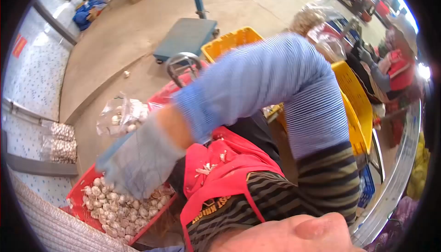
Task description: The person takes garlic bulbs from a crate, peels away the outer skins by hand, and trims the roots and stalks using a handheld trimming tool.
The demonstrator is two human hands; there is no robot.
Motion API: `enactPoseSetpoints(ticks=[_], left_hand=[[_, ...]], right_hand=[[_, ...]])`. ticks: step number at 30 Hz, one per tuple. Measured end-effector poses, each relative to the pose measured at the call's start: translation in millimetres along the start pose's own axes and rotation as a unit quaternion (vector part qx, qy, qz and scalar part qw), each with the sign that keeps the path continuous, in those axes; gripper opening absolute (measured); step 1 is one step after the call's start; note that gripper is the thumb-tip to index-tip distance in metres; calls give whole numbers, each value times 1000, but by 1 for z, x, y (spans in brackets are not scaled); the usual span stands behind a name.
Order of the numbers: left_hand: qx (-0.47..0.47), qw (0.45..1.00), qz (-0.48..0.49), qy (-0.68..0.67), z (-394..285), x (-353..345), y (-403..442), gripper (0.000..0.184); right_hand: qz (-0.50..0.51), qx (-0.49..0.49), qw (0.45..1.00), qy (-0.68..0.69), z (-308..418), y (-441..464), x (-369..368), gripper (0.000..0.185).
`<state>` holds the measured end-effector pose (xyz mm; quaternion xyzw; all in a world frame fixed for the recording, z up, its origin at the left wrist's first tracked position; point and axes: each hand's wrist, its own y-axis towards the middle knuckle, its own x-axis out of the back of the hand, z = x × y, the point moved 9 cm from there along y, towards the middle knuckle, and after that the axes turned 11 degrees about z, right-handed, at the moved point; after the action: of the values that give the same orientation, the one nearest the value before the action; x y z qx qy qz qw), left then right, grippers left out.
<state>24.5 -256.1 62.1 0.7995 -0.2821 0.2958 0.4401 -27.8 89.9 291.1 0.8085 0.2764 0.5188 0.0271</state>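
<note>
My right hand [142, 160], in a grey-blue glove, is stretched across to the left over a red crate [146, 230]. White garlic bulbs [121, 213] fill this crate, and the hand covers part of them. Motion smears the fingers, so I cannot tell whether they hold anything. A blue striped sleeve covers the forearm. My left hand is not visible. A clear plastic bag [120, 114] with garlic bulbs lies just beyond the right hand. Garlic scraps [211, 167] lie on my red apron [216, 151].
A platform scale [186, 38] stands on the floor ahead, near a yellow crate [229, 40]. More yellow crates [356, 105] are at the right, beside a metal table edge [397, 174]. Bagged garlic [59, 141] is by the left wall. Another person [390, 68] is at the far right.
</note>
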Motion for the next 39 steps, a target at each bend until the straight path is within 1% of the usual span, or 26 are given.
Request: enactPoseSetpoints(ticks=[2, 3, 6, 8, 11, 14, 17, 22, 25, 26, 27, 28, 32, 35, 36, 37, 38, 39], left_hand=[[-67, 988, 80, -113, -80, -34, -8, 37], [-96, 973, 125, -167, -119, -48, -11, 37], [-157, 908, 254, -295, -214, -83, -33, 37], [-171, 861, 321, -355, -257, -98, -49, 37], [-168, 808, 384, -414, -297, -112, -64, 37], [-147, 781, 417, -442, -311, -125, -70, 38], [-105, 747, 445, -482, -315, -139, -75, 38], [-79, 719, 452, -522, -315, -151, -65, 39], [-80, 714, 449, -531, -318, -150, -66, 39], [-86, 720, 446, -525, -321, -148, -66, 39], [-61, 727, 448, -516, -319, -142, -75, 40], [-56, 724, 448, -523, -317, -142, -73, 40], [-41, 733, 413, -539, -321, -148, -68, 40], [-22, 725, 399, -561, -325, -156, -58, 41], [-3, 720, 391, -573, -315, -156, -48, 41], [10, 717, 381, -584, -313, -157, -46, 42], [23, 712, 368, -598, -310, -158, -45, 42], [50, 692, 360, -623, -301, -161, -46, 42]], right_hand=[[53, -24, 998, -14, -17, 33, -23, 13], [68, -45, 997, -18, -26, 38, -30, 12], [87, -103, 991, -24, -53, 36, -46, 11], [92, -117, 989, -26, -60, 38, -52, 10], [86, -98, 991, -27, -61, 47, -56, 9], [56, -104, 993, -16, -67, 45, -52, 8], [74, -131, 989, -9, -86, 41, -67, 8], [113, -137, 983, -44, -115, 32, -81, 8], [96, -142, 984, -51, -122, 21, -78, 8], [70, -147, 985, -57, -123, 16, -64, 8], [53, -161, 985, -32, -119, 15, -66, 9], [63, -176, 982, -30, -124, 7, -66, 9], [92, -176, 978, -66, -125, 5, -60, 10], [105, -222, 967, -72, -149, -19, -68, 11], [100, -239, 964, -63, -158, -23, -83, 12], [71, -271, 959, -39, -163, -41, -90, 12], [-5, -293, 954, 60, -166, -70, -107, 11], [-97, -262, 957, 73, -152, -92, -116, 25]])
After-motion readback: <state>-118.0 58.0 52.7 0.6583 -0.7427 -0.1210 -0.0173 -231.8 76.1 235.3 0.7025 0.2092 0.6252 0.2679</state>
